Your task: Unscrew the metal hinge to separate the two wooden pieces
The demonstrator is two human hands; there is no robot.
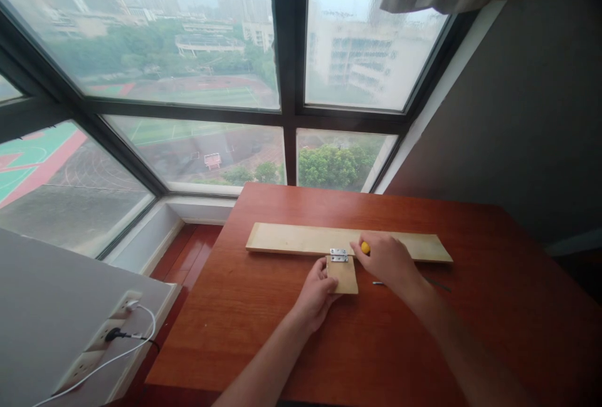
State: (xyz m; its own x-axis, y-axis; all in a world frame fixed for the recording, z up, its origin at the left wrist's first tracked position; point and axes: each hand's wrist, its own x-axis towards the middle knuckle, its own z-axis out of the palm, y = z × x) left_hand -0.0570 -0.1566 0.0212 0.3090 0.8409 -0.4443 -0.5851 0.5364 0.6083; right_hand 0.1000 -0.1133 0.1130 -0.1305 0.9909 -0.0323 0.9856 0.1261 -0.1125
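My left hand [318, 291] is closed on a small wooden board [345, 278], thumb on top and fingers at its side and underneath. A silver metal hinge [338, 255] with screw holes lies across the joint between this board and a long pale plank [296, 239] behind it. My right hand [383, 258] is closed around what looks like a yellow screwdriver handle [365, 248], just right of the hinge; only its rounded yellow end shows. Beneath my right forearm, a thin dark rod [437, 284] and a short silver tip [377, 283] lie on the table; whether they join is hidden.
The reddish-brown wooden table [235, 325] has its far edge near large windows with dark frames [289, 68]. On the low wall at left, sockets [101, 335] hold a white cable [153, 322] and a black plug [113, 334]. A grey wall [493, 118] stands at right.
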